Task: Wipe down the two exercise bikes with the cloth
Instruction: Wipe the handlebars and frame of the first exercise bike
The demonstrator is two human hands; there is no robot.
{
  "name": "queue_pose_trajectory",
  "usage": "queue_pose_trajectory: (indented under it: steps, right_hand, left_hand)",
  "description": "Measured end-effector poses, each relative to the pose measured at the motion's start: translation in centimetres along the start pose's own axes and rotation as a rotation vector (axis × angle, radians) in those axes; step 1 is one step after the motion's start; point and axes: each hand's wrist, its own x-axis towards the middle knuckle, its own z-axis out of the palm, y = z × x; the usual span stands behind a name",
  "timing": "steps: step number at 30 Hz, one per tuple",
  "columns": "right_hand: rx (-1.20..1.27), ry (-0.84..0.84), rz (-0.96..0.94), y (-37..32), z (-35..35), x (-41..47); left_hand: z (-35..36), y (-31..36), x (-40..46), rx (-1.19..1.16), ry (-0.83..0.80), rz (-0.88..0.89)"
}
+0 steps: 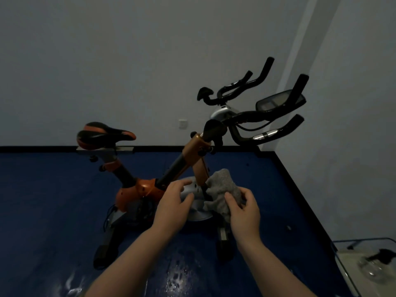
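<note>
Cloth (224, 192): grey, nubbly, soft and limp; bunched in the right hand (244, 213), thumb and fingers pinching its lower part, the rest standing up loose. Likely light and easy to refold; best gathered into a pad before wiping.

Left hand (172, 207): holds nothing, fingers loosely curled, near the cloth but apart from it, in front of the flywheel (198, 211).

Bike (141, 189): orange and black tube frame, hard and smooth; padded saddle (105, 133); black curved handlebars (267, 116) with a console (278, 101). Stands on a blue floor (42, 211). Probably heavy, stable under rubbing. A second set of handlebars (242, 86) shows behind.

Flywheel: grey metal disc, slick-looking.
</note>
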Motion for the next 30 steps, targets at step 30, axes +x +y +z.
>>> queue_pose_trajectory:
  steps: [30]
  right_hand:
    - [0.039,0.027,-0.051,-1.8,7.2,13.7]
  left_hand:
    - [1.1,-2.3,16.5,-0.071,-0.012,0.011]
